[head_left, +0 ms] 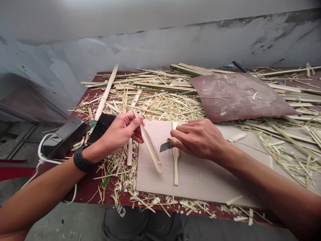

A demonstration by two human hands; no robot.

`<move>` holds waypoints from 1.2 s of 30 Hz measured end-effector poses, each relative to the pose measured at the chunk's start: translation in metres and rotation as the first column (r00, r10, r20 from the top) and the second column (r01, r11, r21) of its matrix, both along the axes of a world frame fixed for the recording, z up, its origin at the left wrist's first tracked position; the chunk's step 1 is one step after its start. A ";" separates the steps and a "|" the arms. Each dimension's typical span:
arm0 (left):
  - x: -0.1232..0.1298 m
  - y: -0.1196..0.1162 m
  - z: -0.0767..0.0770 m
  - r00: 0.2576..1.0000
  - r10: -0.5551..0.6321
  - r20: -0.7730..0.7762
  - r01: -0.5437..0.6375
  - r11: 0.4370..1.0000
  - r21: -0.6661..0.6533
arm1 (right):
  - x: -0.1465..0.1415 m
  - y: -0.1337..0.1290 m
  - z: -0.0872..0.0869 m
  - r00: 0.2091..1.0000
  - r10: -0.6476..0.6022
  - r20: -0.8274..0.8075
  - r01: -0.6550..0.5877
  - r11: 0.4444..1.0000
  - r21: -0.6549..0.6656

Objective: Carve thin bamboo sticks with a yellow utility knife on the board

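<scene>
My left hand [127, 126] pinches a split bamboo strip [150, 145] near its upper end. The strip slants down to the right over a pale board [205, 177], its hollow side showing. In my right hand [198, 139] is a knife with a dark, angled blade [165, 146], which points left toward the strip without touching it. Most of the knife's handle is hidden by my fingers. Under that hand a shaped bamboo piece [176, 169], narrow at its lower end, lies upright on the board; its upper part is partly covered.
Bamboo shavings [173, 102] and long strips pile up behind the board. A brown sheet of sandpaper [240, 95] lies at the back right. At the left stand a black device [66, 135] and its white cable [40, 150]. A wall rises behind the table.
</scene>
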State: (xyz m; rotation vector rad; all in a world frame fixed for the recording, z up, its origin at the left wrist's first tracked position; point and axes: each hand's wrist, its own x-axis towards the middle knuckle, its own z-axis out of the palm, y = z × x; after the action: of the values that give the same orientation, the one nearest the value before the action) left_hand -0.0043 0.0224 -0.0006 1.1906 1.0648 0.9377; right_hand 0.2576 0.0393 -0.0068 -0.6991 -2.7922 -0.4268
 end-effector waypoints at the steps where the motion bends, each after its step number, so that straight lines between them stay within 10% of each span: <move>1: 0.003 -0.003 -0.001 0.999 -0.041 -0.009 0.041 0.998 -0.037 | -0.001 0.000 0.000 1.000 -0.013 -0.016 0.013 1.000 0.028; 17: 0.017 -0.014 -0.003 0.986 -0.168 0.010 0.166 0.966 -0.198 | -0.018 -0.012 0.002 0.995 -0.097 0.014 0.097 0.994 0.047; 36: 0.001 0.002 0.000 0.997 -0.066 -0.031 0.065 0.997 -0.045 | -0.015 -0.015 -0.003 1.000 0.030 -0.001 -0.030 0.996 0.079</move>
State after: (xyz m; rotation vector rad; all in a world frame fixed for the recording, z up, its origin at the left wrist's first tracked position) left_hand -0.0029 0.0249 -0.0008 1.2003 1.0607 0.8430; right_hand 0.2423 0.0244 -0.0098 -0.6385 -2.7627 -0.5272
